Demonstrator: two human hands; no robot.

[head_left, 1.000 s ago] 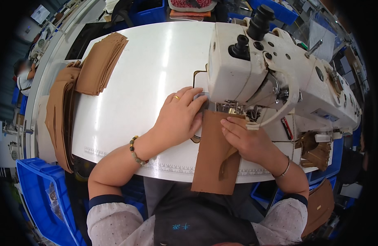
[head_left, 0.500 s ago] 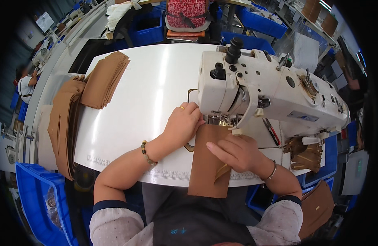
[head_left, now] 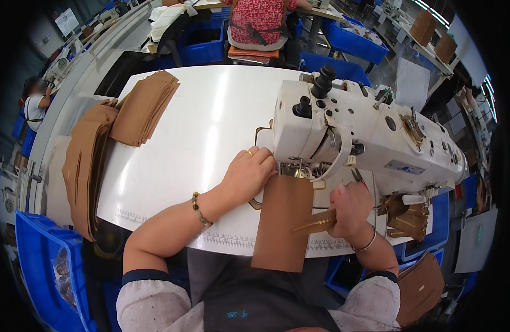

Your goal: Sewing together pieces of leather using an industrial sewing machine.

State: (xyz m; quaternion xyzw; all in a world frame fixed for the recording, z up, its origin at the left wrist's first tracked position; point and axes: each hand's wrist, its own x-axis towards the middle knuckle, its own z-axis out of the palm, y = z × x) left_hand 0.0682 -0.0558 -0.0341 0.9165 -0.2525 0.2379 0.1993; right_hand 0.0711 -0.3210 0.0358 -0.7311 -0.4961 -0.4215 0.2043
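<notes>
A long brown fabric panel (head_left: 282,227) lies under the needle area of a white sewing machine (head_left: 321,130), its near end hanging past the table edge. My left hand (head_left: 248,172), fingers bent together, is at the panel's far left corner beside the presser foot (head_left: 302,171); its fingertips are partly hidden. A brown strip with gold teeth, apparently a zipper (head_left: 316,222), crosses the panel's right side. My right hand (head_left: 352,210) is closed on the zipper's right end. Beyond its fingers, small red-handled snips (head_left: 359,176) lie partly covered.
Brown fabric pieces are stacked (head_left: 144,108) at the table's far left, with a folded bundle (head_left: 88,166) beside them. More zipper pieces (head_left: 410,216) lie right of the machine. Blue bins (head_left: 50,260) flank the table. A person in red (head_left: 258,22) sits beyond it.
My right hand has moved right, off the panel and toward the snips, drawing the zipper end out sideways. My left hand stays by the presser foot. The head view has shifted slightly.
</notes>
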